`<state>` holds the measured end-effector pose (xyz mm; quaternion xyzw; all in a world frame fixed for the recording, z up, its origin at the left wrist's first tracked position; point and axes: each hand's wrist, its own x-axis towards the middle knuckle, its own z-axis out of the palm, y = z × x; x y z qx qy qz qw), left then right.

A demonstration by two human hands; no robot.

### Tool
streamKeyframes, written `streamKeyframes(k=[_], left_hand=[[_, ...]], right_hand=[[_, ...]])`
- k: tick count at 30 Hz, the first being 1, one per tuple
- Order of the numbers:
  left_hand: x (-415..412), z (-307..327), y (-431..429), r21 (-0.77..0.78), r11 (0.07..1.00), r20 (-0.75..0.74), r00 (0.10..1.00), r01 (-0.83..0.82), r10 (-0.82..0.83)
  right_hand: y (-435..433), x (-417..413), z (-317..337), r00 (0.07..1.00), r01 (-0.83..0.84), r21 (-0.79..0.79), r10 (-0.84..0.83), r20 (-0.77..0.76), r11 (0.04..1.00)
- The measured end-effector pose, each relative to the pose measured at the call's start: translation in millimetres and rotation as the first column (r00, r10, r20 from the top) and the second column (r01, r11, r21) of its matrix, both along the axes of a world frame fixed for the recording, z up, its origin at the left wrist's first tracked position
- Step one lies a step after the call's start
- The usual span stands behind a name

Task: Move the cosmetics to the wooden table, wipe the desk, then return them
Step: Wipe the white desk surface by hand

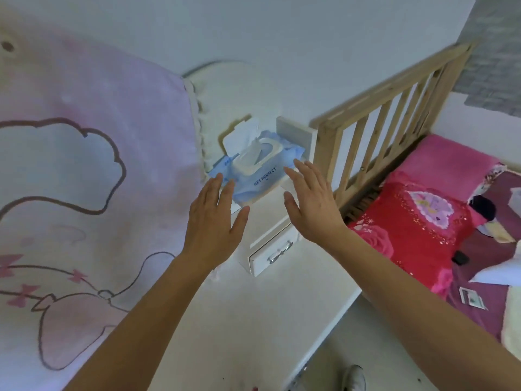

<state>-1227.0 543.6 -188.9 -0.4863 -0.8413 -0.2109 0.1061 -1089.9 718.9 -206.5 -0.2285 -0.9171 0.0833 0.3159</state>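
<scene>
Left hand (212, 224) near wipes pack (263, 180)

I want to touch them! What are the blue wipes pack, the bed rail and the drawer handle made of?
The wipes pack looks like soft blue plastic film, wrinkled, with a stiff white plastic lid. The bed rail looks like bare pale wood, matt and tan. The drawer handle glints like metal, though it could be shiny plastic.

At frame centre, light blue wet-wipe pack (262, 176) with white lid raised, atop small white drawer unit (270, 255) on white worktop (253, 320), left hand (214, 221) and right hand (313, 204) flat on either side of it, pink cartoon fabric (84, 165) at left
</scene>
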Motion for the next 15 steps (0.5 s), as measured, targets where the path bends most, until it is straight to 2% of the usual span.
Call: streamKeyframes(k=[6, 11, 15], left_hand=[[-15, 3, 75, 0.108, 0.969, -0.028, 0.974, -0.221, 0.225], [-19, 7, 120, 0.099, 0.901, 0.032, 0.906, -0.423, 0.422], [-16, 5, 142, 0.065, 0.827, 0.027, 0.829, -0.559, 0.558]], right_hand=[[100, -57, 13, 0.944, -0.291, 0.056, 0.296, -0.145, 0.955], [148, -86, 13, 0.866, -0.5, -0.019, 0.499, -0.016, 0.866], [158, -92, 1, 0.843, -0.537, 0.012, 0.537, 0.022, 0.843]])
